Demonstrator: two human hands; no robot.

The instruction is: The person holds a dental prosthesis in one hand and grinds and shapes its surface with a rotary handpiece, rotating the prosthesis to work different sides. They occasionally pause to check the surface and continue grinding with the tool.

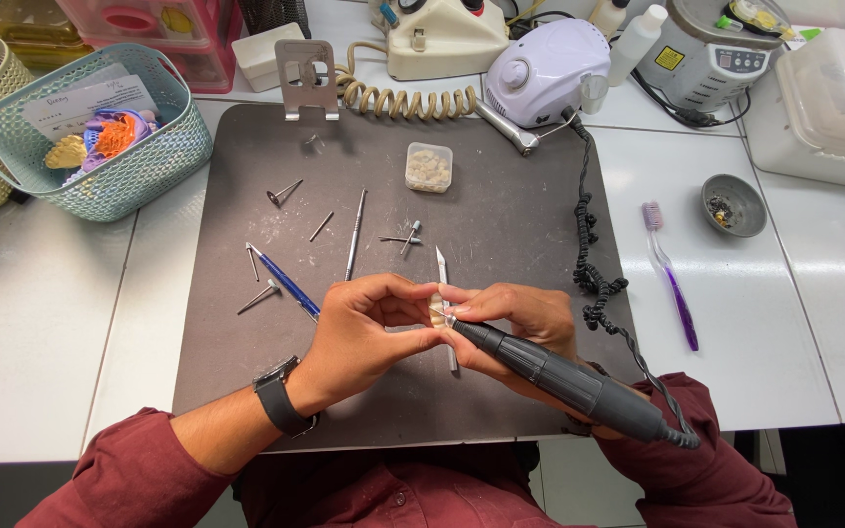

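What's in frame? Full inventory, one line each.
Small tooth-like piece: 1, cream, pinched between both hands
Rotary handpiece: 1, dark grey, right hand, tip at the piece
Work mat: 1, dark, desk centre
Burs and picks: several, metal, loose on the mat
Pen-like tool: 1, blue, mat left
Clear tub: 1, pale contents, mat top
Basket: 1, teal, upper left
Toothbrush: 1, purple, right of mat
Dish: 1, grey, right
Motor unit: 1, white, top
Left hand: watch on the wrist
Right hand

Single head cam, looking steeply down, close over dark mat w/ hands.
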